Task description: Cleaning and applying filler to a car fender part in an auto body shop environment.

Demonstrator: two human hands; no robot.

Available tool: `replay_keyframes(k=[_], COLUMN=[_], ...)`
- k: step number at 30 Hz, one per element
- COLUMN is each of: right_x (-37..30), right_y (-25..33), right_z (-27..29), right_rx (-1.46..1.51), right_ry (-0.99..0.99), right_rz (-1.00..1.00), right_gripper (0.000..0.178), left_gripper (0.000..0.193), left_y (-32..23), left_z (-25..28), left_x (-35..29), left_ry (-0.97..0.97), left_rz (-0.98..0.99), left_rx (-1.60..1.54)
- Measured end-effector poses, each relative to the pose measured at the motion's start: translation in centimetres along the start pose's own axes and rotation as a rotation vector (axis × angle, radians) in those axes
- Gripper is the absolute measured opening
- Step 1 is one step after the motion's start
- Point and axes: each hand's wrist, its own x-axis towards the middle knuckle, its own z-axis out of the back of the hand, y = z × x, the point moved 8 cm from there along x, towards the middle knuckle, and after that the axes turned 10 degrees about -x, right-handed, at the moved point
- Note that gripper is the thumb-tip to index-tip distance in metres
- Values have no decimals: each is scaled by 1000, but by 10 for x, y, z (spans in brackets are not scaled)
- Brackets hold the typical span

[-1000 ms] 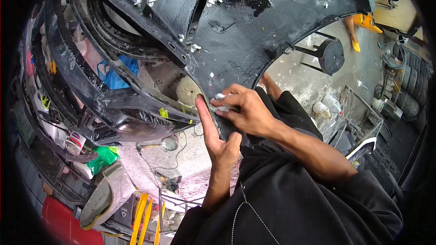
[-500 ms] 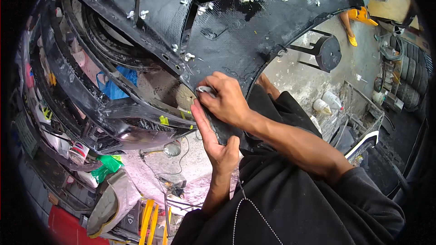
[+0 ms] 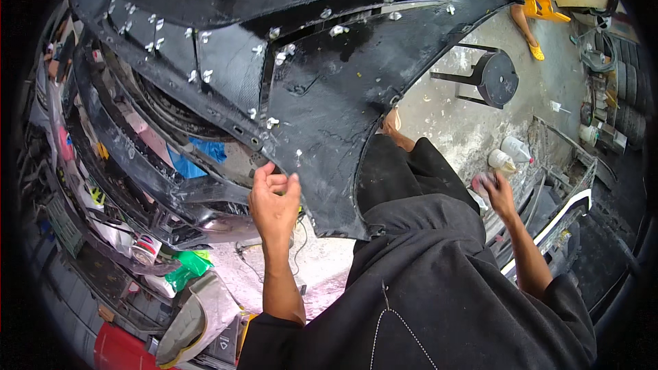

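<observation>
A large black car body panel (image 3: 322,99), studded with small white toggle clips, slopes down across the view toward my lap. My left hand (image 3: 274,205) is at its lower left edge, fingers half curled and thumb apart, nothing seen between them. Pale marks show on the panel just above that thumb. Off to the right, away from the panel, my right hand (image 3: 502,195) is smeared by motion. A blurred reddish patch (image 3: 481,183) shows at its fingertips; whether that is a held thing cannot be told.
Curved dark bumper parts (image 3: 113,120) are stacked at the left, with a blue plastic bag (image 3: 195,157) among them. A black stool (image 3: 497,80), a white jug (image 3: 517,149) and a metal frame (image 3: 562,138) stand at the right. Another person's leg (image 3: 524,31) shows beyond.
My right hand has left the panel's edge, where it held a small grey-white piece, and swung right. My left hand has turned and shifted left along the edge. More of the panel's lower end shows.
</observation>
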Motion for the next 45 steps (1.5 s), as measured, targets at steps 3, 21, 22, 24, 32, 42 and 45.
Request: replay_keyframes(k=[3,21,22,24,32,42,45], right_x=[-56,24,28,26,-6,-2,16], right_y=[-116,-320,-320,-322,-305,-305,-307], right_z=[-32,-49,-44,-46,-111,-117,-113], right_rx=[174,609,614,621,503,615,610], right_ry=[130,129,163,212,354,313,297], right_rz=[-318,-467,-503,-554,-401,-492,-452], right_gripper=[24,17,21,26,35,20,19], left_gripper=[29,4,5,7,20,19,18], left_y=[-18,-61,-61,-66,-61,-75,-69], left_z=[5,-43,-44,-49,-23,-29,-38], left_x=[7,11,10,-3,6,1,10], left_ry=[-114,294,287,380,349,262,327], left_rz=[-65,-225,-212,-109,-124,-147,-194], left_rx=[406,1360,1363,1419,1100,1118,1337])
